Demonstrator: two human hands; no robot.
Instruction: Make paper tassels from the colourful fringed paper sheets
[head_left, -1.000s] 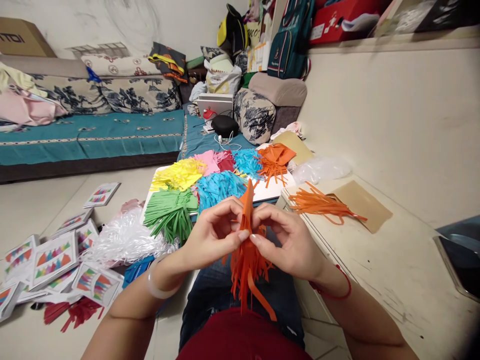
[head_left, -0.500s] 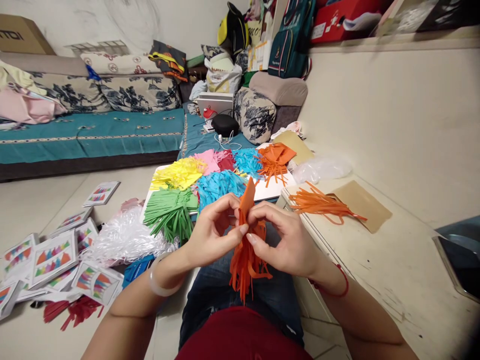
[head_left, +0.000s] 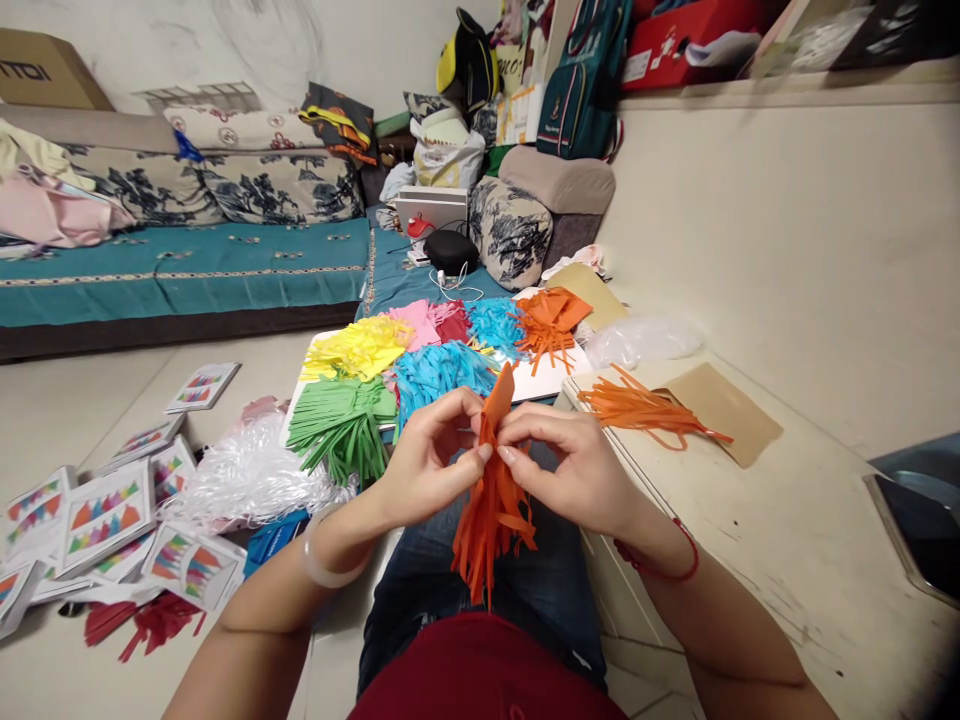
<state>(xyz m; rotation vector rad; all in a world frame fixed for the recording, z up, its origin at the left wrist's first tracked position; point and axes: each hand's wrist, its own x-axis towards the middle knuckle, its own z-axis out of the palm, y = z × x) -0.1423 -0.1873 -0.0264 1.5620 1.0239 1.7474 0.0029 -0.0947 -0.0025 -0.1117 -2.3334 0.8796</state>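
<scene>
Above my lap, an orange tissue-paper tassel (head_left: 491, 530) hangs with its cut strips downward and its uncut folded end pointing up. My left hand (head_left: 435, 460) pinches it from the left, thumb and index finger at the top of the fringe. From the right, my right hand (head_left: 566, 460) pinches the same spot, its thumb tip close to the left thumb. Beyond the hands lie fringed paper bundles: green (head_left: 341, 420), blue (head_left: 439, 375), yellow (head_left: 356, 347) and orange (head_left: 553, 320). Another orange tassel (head_left: 649, 405) with a twisted end lies on the surface to my right.
On the floor at left are several printed packets (head_left: 109, 515), a heap of clear plastic bags (head_left: 251, 470) and dark red fringed paper (head_left: 161, 622). A brown paper sheet (head_left: 724, 412) and a phone (head_left: 915, 530) lie at right. A teal-covered sofa (head_left: 187, 265) stands behind.
Both hands keep their pinch on the orange tassel. Its fringe has swung slightly left, and my right thumb has moved up closer to the gathered part.
</scene>
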